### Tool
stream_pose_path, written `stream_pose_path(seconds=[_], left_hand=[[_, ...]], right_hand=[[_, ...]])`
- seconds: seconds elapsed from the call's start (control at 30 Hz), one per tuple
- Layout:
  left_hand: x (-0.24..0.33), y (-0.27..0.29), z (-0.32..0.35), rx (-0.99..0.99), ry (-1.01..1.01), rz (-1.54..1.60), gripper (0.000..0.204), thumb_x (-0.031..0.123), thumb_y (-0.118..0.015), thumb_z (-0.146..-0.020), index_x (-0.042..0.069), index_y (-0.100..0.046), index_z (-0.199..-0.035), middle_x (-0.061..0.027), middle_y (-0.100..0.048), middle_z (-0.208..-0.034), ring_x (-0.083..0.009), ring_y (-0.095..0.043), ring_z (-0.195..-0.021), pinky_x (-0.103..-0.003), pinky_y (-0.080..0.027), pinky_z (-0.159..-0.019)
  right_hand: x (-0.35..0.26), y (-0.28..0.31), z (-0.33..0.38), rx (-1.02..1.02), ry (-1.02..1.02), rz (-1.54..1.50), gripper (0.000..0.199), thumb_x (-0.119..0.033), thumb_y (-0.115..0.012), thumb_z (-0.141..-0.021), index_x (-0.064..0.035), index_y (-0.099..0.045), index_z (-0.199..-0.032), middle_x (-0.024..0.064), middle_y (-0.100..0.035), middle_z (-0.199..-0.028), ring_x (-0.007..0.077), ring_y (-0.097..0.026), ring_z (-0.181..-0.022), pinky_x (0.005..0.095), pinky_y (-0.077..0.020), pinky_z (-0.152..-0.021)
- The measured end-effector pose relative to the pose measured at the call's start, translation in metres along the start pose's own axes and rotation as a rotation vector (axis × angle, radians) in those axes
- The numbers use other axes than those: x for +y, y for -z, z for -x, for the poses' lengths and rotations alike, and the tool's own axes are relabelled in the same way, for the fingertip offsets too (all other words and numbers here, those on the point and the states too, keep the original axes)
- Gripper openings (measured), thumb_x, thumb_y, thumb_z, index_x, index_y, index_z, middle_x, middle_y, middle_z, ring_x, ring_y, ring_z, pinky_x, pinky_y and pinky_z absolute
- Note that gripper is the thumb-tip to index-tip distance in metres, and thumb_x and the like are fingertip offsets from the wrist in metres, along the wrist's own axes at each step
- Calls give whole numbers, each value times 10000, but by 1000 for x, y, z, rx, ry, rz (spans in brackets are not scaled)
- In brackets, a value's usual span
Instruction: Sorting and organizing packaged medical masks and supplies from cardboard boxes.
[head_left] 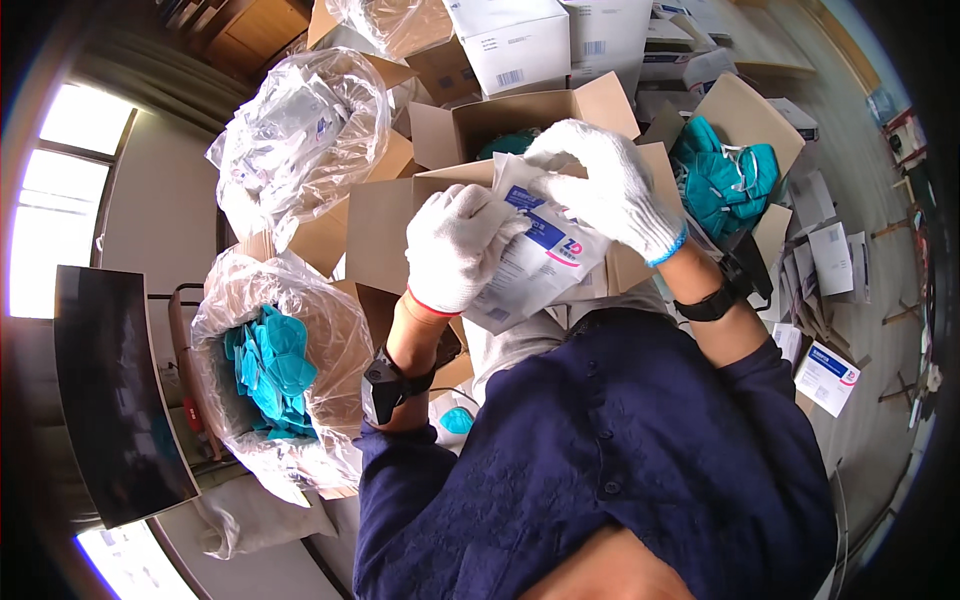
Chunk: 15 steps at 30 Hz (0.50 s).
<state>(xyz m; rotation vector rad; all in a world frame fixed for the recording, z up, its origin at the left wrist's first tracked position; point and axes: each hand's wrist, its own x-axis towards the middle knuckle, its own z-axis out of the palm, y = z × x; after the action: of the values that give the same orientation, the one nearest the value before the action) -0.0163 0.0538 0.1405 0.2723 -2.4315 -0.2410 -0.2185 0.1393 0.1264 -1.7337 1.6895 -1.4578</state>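
Note:
In front of my body I hold a white flat packet [520, 285] with blue and pink print. My left hand [458, 245], in a white knit glove with a red cuff, is closed with its fingertips on the packet's left edge. My right hand [608, 185], in a white glove with a blue cuff, curls over the packet's upper right part, its thumb and fingers closed on it. Below and beyond the packet stands an open cardboard carton [470, 130]; some teal masks [510, 145] show inside it. Whether the packet contains anything cannot be seen.
To the left, a plastic-lined carton holds teal masks [275, 370]; another plastic bag [300, 120] behind it holds white packets. Teal masks with white straps [725, 180] fill a carton at right. White boxes [515, 50] stack at the back. A printed box [827, 378] lies right.

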Motion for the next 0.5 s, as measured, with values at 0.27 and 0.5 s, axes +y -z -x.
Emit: stream_pose_path(seconds=[0.27,0.5], left_hand=[[-1,-13,3,-52,98,-25,148,161,-771,-780,65,-659,-793,-67,-612,-793,-274,-623,-690,-348,-506,-622],[-16,-40,8,57,499,250,157,116,-756,-805,45,-661,-909,-96,-645,-858,-289,-665,-765,-339,-534,-695]], right_hand=[[-8,-18,-1,-9,41,-85,152,-171,-694,-832,-66,-657,-937,96,-680,-897,305,-661,-820,386,-523,-745],[18,-36,5,81,162,78,91,-147,-667,-812,-72,-707,-842,86,-679,-880,293,-647,-807,388,-529,-729]])
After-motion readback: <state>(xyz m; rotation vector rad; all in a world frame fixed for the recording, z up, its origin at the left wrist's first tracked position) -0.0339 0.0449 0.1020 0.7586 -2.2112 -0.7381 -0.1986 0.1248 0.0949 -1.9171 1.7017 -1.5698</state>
